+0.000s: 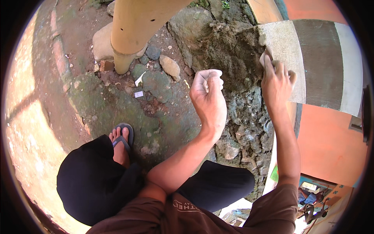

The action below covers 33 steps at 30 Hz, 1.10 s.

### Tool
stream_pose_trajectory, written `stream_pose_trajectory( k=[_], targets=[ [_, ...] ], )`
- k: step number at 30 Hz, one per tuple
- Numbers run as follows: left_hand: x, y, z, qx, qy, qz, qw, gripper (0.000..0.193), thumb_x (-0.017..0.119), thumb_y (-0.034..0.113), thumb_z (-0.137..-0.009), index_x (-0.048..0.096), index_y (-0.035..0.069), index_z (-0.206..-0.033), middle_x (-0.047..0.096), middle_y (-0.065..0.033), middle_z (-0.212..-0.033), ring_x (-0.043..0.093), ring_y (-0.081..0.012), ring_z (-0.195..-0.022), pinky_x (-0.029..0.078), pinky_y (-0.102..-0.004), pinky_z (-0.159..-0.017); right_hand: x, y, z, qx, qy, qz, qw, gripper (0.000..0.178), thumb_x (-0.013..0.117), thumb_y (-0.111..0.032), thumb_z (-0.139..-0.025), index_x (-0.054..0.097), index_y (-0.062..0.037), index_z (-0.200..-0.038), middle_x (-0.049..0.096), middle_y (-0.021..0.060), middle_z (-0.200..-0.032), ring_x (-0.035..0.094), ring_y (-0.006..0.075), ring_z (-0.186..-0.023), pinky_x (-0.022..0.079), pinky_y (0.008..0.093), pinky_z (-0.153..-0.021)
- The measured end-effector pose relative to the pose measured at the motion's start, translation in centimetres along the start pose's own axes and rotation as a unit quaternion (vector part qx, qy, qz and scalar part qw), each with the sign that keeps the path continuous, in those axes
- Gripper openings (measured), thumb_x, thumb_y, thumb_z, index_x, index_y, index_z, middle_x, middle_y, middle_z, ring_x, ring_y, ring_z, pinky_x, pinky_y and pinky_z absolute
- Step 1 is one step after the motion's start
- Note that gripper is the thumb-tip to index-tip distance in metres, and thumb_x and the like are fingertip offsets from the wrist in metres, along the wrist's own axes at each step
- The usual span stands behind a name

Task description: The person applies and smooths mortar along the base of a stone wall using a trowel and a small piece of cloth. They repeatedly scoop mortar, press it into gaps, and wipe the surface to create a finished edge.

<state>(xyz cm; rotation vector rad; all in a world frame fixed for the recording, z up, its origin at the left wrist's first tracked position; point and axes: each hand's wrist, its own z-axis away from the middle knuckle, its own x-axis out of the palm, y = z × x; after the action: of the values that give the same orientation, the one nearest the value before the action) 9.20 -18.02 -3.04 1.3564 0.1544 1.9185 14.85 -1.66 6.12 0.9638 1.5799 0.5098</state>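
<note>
My right hand (278, 80) reaches to the end of a wall band (288, 43) painted white. It pinches a small folded pale sheet (265, 57), which looks like sandpaper, against the white edge above the rough stonework (233, 54). The thumb side is partly hidden behind the fingers. My left hand (209, 93) hangs over the stones in front of me, with its fingers curled in and whitish dust on the fingertips. Nothing shows inside its curl. Neither the left hand nor its forearm touches the wall.
A yellow bamboo-like post (136, 27) stands ahead among loose stones (169, 67). My sandalled foot (122, 136) rests on mossy ground. A dark grey band (319, 64) and an orange wall (331, 142) lie to the right. Other people (311, 199) are at the far lower right.
</note>
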Motion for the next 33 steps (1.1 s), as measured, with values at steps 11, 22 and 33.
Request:
stream_pose_trajectory(
  k=[11, 22, 33],
  targets=[
    [0.4, -0.6, 1.7, -0.028, -0.020, -0.001, 0.999, 0.014, 0.059, 0.017, -0.101, 0.067, 0.006, -0.097, 0.060, 0.0026, -0.083, 0.052, -0.0060, -0.075, 0.041, -0.0229, -0.067, 2.1, -0.7, -8.1, 0.005, 0.115, 0.005, 0.993, 0.032, 0.064, -0.008, -0.088, 0.071, -0.0169, -0.118, 0.067, 0.0004, -0.096, 0.069, 0.0174, -0.091, 0.040, 0.0419, -0.087],
    [0.4, -0.6, 0.3, 0.005, -0.002, -0.001, 1.000, 0.015, 0.058, 0.016, -0.102, 0.066, 0.006, -0.096, 0.059, 0.0022, -0.080, 0.051, -0.0065, -0.073, 0.040, -0.0226, -0.067, 1.6, -0.5, -8.2, -0.008, 0.112, -0.001, 0.994, 0.028, 0.067, -0.013, -0.088, 0.070, -0.0142, -0.115, 0.064, 0.0023, -0.094, 0.068, 0.0194, -0.091, 0.041, 0.0430, -0.087],
    [0.4, -0.5, 2.0, -0.022, -0.028, -0.010, 0.999, 0.014, 0.059, 0.016, -0.101, 0.066, 0.005, -0.097, 0.060, 0.0022, -0.081, 0.052, -0.0064, -0.073, 0.041, -0.0230, -0.066, -0.3, 0.6, 5.1, 0.027, 0.000, -0.003, 1.000, 0.039, 0.071, -0.009, -0.086, 0.072, -0.0200, -0.123, 0.066, -0.0026, -0.099, 0.066, 0.0143, -0.090, 0.041, 0.0396, -0.086]
  ],
)
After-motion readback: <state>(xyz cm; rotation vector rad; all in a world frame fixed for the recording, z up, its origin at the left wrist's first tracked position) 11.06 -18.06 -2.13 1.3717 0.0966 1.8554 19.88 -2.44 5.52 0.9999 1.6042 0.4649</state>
